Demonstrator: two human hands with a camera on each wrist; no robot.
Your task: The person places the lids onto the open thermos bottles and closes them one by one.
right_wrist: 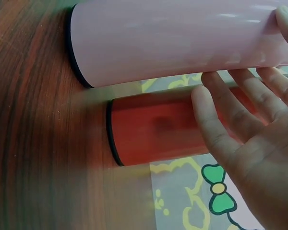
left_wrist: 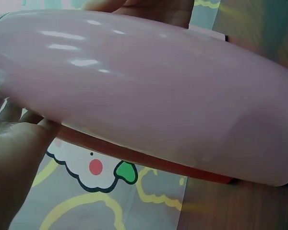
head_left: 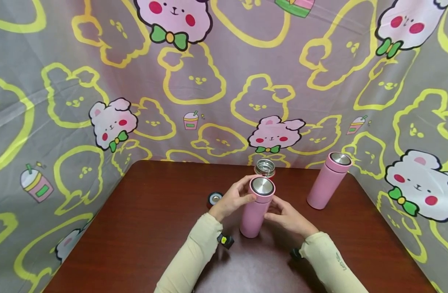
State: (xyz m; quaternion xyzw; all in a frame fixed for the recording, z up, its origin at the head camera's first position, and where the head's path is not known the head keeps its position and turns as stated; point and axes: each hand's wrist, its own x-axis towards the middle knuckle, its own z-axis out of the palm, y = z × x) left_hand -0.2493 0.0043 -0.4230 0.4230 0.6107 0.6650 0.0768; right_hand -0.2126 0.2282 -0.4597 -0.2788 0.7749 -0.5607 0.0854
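A pink thermos bottle (head_left: 254, 215) with a brushed-metal lid top stands nearly upright between the two hands. My left hand (head_left: 232, 198) grips it around the lid, thumb on the near side and fingers reaching behind. On the right side of its body, my right hand (head_left: 291, 217) has the thumb against the wall; in the right wrist view its fingertips (right_wrist: 237, 73) meet the far side, with the index finger held off. Behind it stands a red thermos bottle (right_wrist: 156, 129) with an uncovered metal mouth (head_left: 265, 166), mostly hidden in the head view.
A second pink thermos bottle (head_left: 328, 183) stands at the back right, lid on. Left of the hands lies a loose dark-rimmed lid (head_left: 214, 198), inner side up. The brown table (head_left: 143, 228) meets a patterned cloth (head_left: 216, 101) at the back and sides.
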